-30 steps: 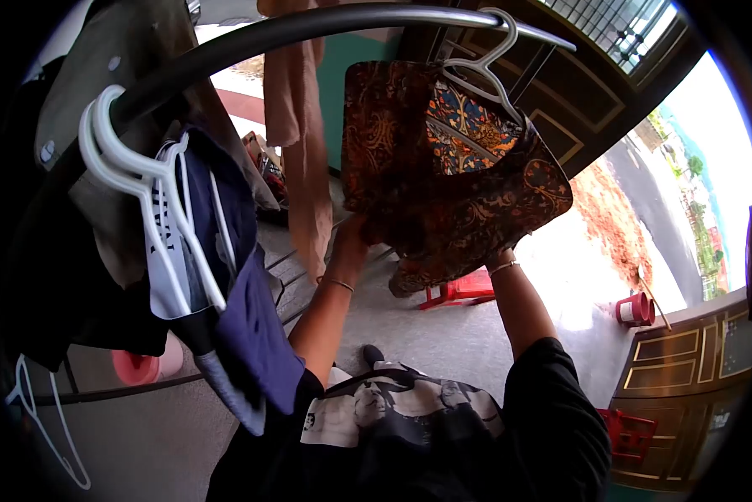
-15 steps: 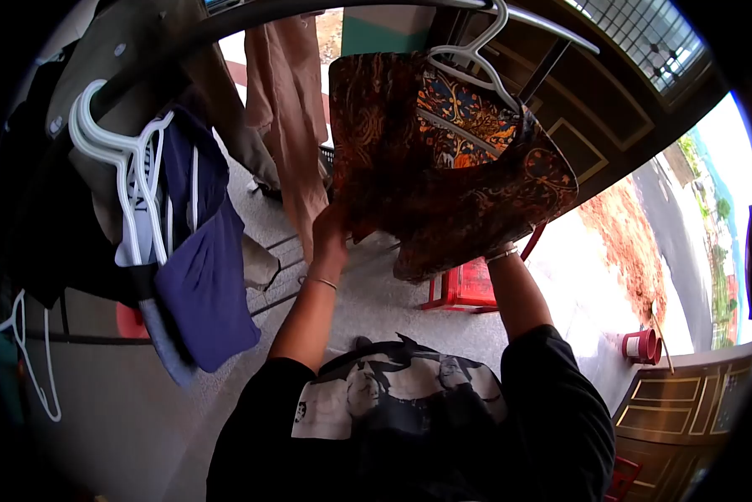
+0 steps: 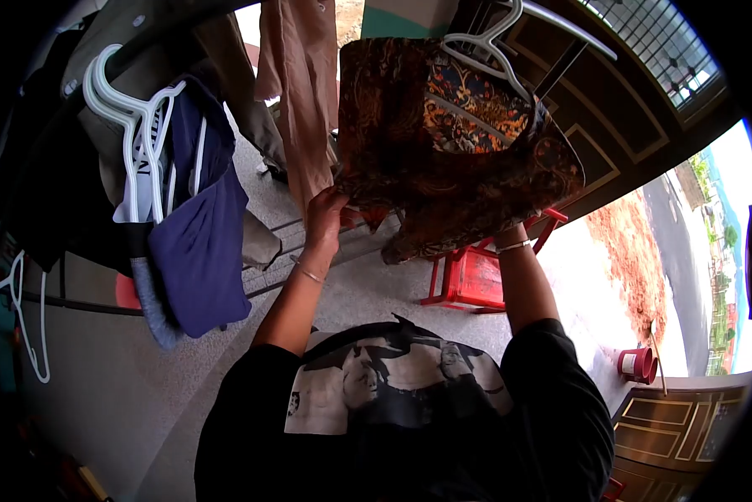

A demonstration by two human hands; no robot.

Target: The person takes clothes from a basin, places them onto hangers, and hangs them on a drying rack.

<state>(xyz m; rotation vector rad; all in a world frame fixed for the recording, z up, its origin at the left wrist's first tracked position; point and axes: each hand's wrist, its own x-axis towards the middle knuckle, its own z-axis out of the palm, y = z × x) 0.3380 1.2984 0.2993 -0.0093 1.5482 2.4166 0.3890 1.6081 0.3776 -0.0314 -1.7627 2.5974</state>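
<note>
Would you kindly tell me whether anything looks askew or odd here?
Nothing looks spilled or damaged. The patterned garment hangs slanted, probably because the left hand and partly hidden right hand are at its lower edge. A white hanger at far left stands out too, being bare.

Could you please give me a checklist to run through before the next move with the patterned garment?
1. Patterned garment on white hanger: ok, the hanger enters the neckline.
2. Hook seated on rail: cannot tell, its top is cut off.
3. Left hand at the garment's lower edge: ok.
4. Grip of right hand: cannot tell, mostly hidden beneath fabric.
5. Lower edge even: not ok, it hangs unevenly.
6. Navy garment clear of the patterned one: ok, apart.
</note>
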